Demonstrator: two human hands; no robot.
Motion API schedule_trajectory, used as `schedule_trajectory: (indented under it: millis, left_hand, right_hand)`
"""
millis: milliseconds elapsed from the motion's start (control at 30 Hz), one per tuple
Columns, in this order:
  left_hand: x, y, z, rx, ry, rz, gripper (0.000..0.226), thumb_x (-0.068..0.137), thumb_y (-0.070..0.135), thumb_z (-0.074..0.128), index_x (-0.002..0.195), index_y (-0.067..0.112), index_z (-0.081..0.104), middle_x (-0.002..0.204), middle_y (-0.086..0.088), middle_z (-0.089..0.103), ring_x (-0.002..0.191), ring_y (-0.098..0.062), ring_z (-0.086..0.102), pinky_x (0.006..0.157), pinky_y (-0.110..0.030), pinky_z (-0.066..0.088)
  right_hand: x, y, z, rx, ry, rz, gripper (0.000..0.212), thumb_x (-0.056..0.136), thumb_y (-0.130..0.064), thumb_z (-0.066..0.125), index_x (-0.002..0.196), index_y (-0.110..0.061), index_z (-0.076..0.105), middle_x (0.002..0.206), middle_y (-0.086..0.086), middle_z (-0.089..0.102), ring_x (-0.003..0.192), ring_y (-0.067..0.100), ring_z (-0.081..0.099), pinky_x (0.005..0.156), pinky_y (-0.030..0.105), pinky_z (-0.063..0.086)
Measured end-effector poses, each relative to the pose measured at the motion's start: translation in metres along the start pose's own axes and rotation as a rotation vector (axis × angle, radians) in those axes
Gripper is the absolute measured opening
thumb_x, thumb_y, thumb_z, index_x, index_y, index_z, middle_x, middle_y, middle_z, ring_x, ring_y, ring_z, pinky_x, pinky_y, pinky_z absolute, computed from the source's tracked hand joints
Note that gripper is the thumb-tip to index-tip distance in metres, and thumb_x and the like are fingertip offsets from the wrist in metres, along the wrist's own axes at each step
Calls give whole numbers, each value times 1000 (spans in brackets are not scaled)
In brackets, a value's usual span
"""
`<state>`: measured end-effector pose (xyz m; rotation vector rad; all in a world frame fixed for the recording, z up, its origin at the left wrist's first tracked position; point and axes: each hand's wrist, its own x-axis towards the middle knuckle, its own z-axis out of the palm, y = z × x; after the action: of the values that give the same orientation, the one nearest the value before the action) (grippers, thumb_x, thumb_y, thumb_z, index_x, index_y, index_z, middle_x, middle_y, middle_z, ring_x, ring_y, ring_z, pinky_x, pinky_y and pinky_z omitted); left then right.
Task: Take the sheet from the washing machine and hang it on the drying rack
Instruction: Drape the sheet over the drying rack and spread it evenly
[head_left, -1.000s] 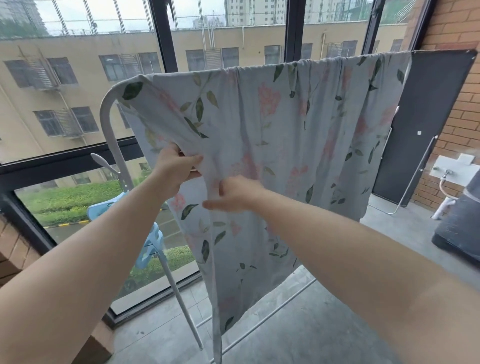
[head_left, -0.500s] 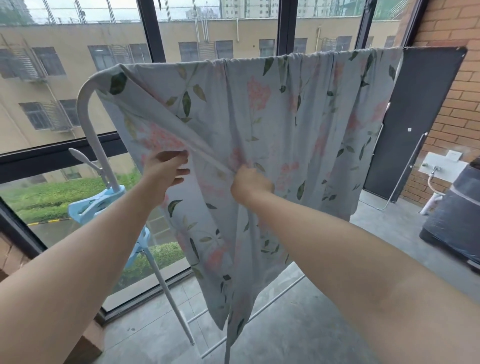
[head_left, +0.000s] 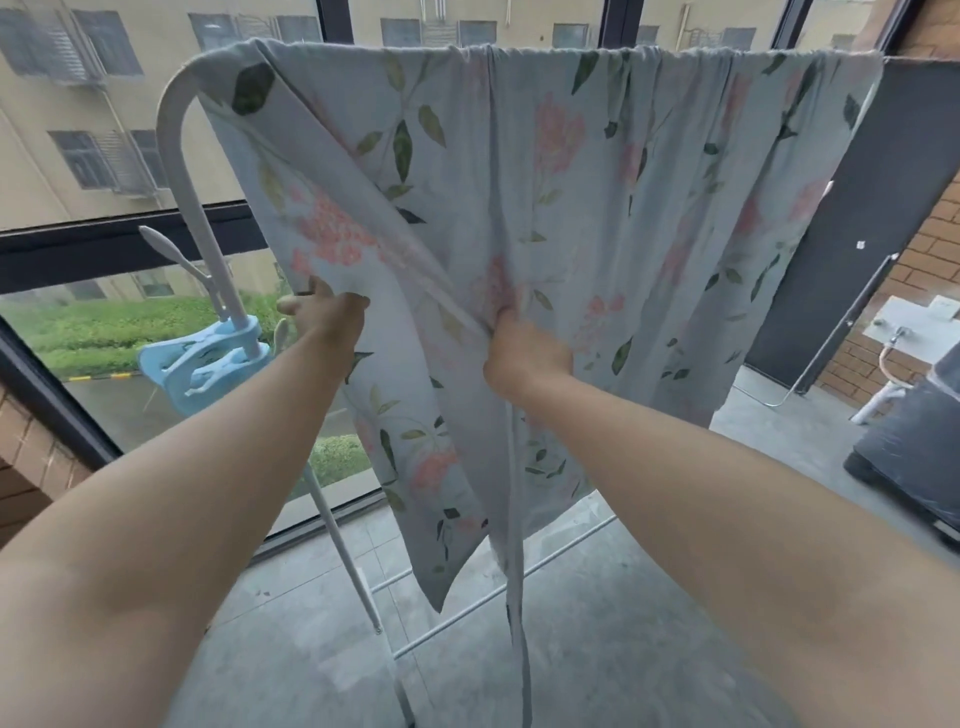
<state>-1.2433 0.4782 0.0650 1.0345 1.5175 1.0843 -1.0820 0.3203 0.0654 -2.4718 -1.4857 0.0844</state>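
While outstretched, left hand (head_left: 324, 312) and right hand (head_left: 524, 353), fingers curled tight on sheet (head_left: 597, 208).

The sheet (head_left: 597, 182) is pale blue-grey cloth printed with pink blossoms and dark green leaves. It hangs draped over the top bar of the drying rack (head_left: 171, 135), a white tube frame whose left corner bends round and runs down into a slanted leg, with thin white rails crossing near the floor. The cloth covers the bar from the left bend to the right end, gathered in small pleats along it. Its left part folds forward in a diagonal flap, and a narrow strip trails lowest. My left hand (head_left: 324, 314) holds the flap's left edge; my right hand (head_left: 519, 351) grips a bunched fold at mid-height.
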Motion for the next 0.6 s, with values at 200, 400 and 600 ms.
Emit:
schedule_trajectory:
  millis: [200,400,600]
  left_hand:
    - [-4,-34,16,-159,-121,-1,23,92,7,59,113,9,51,97,-7,63,72,-13,67,58,-26,46]
    - [-8,-103,14,-1,-312,-56,19,90,31,71,97,16,61,87,-1,67,59,-13,68,49,-21,50]
    - [-6,-170,-6,50,-393,-116,19,98,25,61,107,10,55,110,-20,67,88,-31,70,89,-49,57]
  right_hand:
    - [6,8,26,-56,-81,-19,43,92,-12,50,133,-11,37,108,10,59,86,33,59,58,34,41]
    - [6,13,72,-92,-201,-24,31,94,-19,49,123,-11,45,117,10,54,104,33,60,74,36,42]
    - [-1,19,130,-28,-320,44,32,93,-22,49,123,-16,57,122,8,55,113,34,60,86,37,44]
